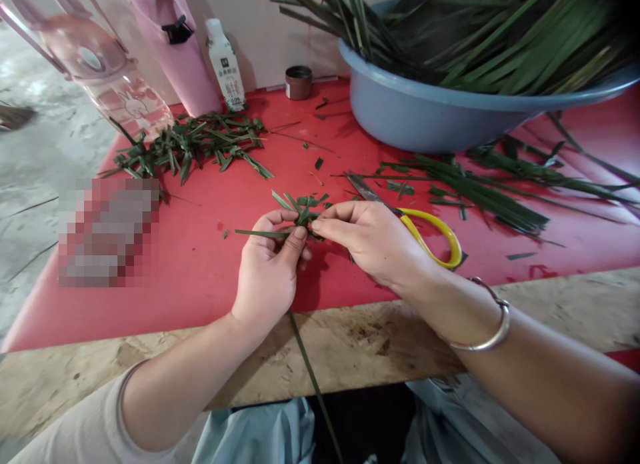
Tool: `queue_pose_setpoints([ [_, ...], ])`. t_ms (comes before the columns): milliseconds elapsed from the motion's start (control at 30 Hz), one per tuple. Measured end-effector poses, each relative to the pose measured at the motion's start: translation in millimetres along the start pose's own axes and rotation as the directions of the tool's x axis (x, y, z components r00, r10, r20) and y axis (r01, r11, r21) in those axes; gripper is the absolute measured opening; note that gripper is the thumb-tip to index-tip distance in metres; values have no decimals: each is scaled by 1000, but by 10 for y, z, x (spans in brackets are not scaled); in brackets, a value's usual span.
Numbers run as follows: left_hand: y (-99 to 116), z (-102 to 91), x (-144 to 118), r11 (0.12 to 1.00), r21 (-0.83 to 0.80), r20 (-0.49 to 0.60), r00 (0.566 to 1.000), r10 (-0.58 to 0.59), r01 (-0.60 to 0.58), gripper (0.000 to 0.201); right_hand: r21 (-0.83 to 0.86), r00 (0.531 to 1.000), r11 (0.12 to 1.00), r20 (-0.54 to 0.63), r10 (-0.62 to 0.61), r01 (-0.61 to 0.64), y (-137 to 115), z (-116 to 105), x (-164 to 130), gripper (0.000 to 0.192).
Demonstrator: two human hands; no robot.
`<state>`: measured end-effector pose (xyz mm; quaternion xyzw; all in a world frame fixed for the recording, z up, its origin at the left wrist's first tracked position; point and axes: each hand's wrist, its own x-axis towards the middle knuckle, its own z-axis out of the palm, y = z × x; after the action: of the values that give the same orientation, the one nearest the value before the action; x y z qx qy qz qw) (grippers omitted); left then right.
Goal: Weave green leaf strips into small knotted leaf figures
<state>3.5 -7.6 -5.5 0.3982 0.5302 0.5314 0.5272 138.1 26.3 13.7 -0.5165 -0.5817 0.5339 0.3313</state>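
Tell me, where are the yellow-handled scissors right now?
The scissors lie on the red table, right of centre in the head view, partly hidden behind the right hand and in front of the blue basin.

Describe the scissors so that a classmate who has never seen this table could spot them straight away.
Start at the big blue basin of green leaves on the red table. In front of it lie the scissors, partly hidden behind the right hand. Their yellow handle loop is the only yellow thing among the green strips.
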Motion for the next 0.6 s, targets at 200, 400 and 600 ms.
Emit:
queue_pose_setpoints([
  [200, 9, 11, 6, 1000, -24, -6, 1000, -2, 1, 22, 95, 999, 995, 34, -29, 25, 19, 20, 10, 22],
  [400, -1, 6, 4, 999, -35, -5, 1000, 7, -7, 22, 106, 999, 994, 27, -40, 37, 12, 15, 11, 21],
  [600, 6, 6, 3, 999, -37, -14, 1000, 6, -6, 21, 113, 998, 992, 28, -54, 50, 22, 16, 4, 22],
])
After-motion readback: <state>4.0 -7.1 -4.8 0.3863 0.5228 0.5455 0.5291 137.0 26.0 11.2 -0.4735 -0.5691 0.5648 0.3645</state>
